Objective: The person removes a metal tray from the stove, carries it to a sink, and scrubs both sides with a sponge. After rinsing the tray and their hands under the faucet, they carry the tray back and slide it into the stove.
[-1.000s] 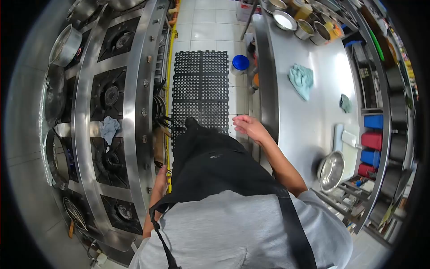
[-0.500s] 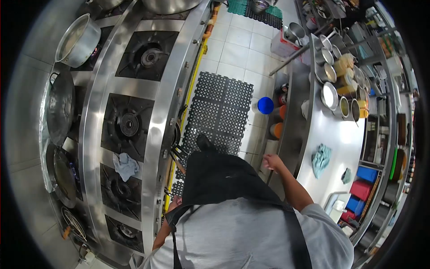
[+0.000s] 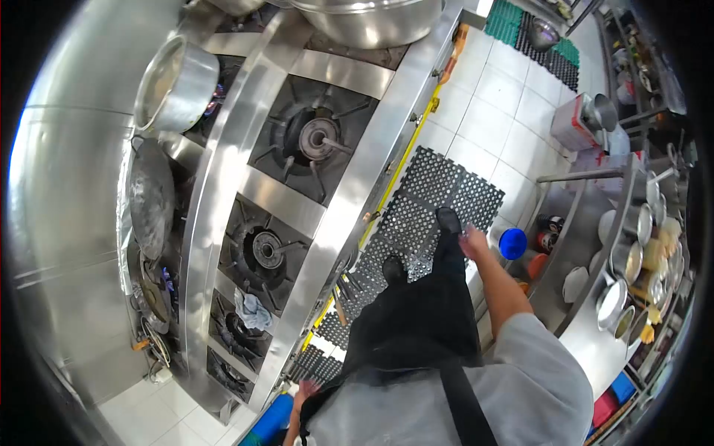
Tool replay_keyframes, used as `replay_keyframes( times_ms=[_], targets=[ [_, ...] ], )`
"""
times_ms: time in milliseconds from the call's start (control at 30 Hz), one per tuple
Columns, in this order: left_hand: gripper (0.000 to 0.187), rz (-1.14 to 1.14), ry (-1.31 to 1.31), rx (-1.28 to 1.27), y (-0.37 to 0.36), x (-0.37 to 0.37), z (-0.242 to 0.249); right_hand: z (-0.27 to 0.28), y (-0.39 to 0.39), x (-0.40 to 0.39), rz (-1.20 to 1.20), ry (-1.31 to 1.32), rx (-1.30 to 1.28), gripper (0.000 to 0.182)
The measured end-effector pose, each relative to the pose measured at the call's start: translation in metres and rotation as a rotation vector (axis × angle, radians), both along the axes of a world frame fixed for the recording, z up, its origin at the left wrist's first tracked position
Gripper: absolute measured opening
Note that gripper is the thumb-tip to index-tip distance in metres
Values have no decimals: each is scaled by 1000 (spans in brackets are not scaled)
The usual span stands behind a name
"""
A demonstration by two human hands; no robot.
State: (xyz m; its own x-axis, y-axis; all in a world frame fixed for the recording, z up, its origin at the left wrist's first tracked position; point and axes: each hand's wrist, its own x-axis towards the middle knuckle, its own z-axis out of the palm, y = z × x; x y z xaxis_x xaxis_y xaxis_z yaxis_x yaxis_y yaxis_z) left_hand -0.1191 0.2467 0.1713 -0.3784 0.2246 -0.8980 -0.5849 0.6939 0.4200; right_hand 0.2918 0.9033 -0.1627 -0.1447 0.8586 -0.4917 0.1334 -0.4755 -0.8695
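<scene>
My right hand (image 3: pixel 471 242) is in front of my body on the right, over the floor beside the black rubber mat (image 3: pixel 465 195). Its fingers look loosely apart, and nothing shows in them. Just right of it on the floor is a blue round container (image 3: pixel 512 243). My left hand (image 3: pixel 306 392) hangs low at my left side, near the front of the stove (image 3: pixel 338 245). Its fingers are loose, and I see nothing in them. Neither hand touches any object that I can make out.
Along the left, the stove carries a large pot (image 3: pixel 372 22), a deep pot (image 3: pixel 178 89), a wok (image 3: pixel 152 197) and a grey cloth (image 3: pixel 253 311). Flames show under the deep pot. On the right, a steel counter (image 3: pixel 595 334) holds several pots and containers. A red-and-white box (image 3: pixel 574 123) stands ahead.
My view has turned and moved forward along the aisle. My right hand has swung forward, away from the counter's edge. Both shoes now show on the mat. Neither hand has picked anything up.
</scene>
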Motion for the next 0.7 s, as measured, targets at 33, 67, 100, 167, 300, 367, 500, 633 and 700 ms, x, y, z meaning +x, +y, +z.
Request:
replay_keyframes(
  times_ms=[33, 67, 100, 167, 300, 367, 500, 633, 700],
  targets=[
    [82, -5, -8, -96, 8, 21, 15, 77, 56, -54, -180, 76, -645, 32],
    [82, -4, -34, -187, 24, 40, 30, 70, 90, -86, -130, 169, -664, 37],
    [82, 0, -64, -275, 37, 58, 43, 60, 124, -118, -77, 262, -684, 44],
    [82, 18, -106, -380, 71, 92, 59, 81, 190, -187, -129, 275, -705, 59],
    [82, 87, -136, -480, 123, 143, 82, 88, 275, -253, -316, 617, -639, 67],
    [82, 113, -144, -506, 144, 161, 85, 109, 293, -266, -402, 486, -714, 63],
    [83, 130, -181, -517, 160, 188, 84, 85, 300, -254, -283, 662, -744, 78],
    [83, 164, -176, -486, 147, 216, 105, 70, 298, -261, -180, 911, -722, 49],
    [83, 187, -160, -451, 141, 224, 116, 102, 301, -266, -211, 990, -737, 51]
  ],
)
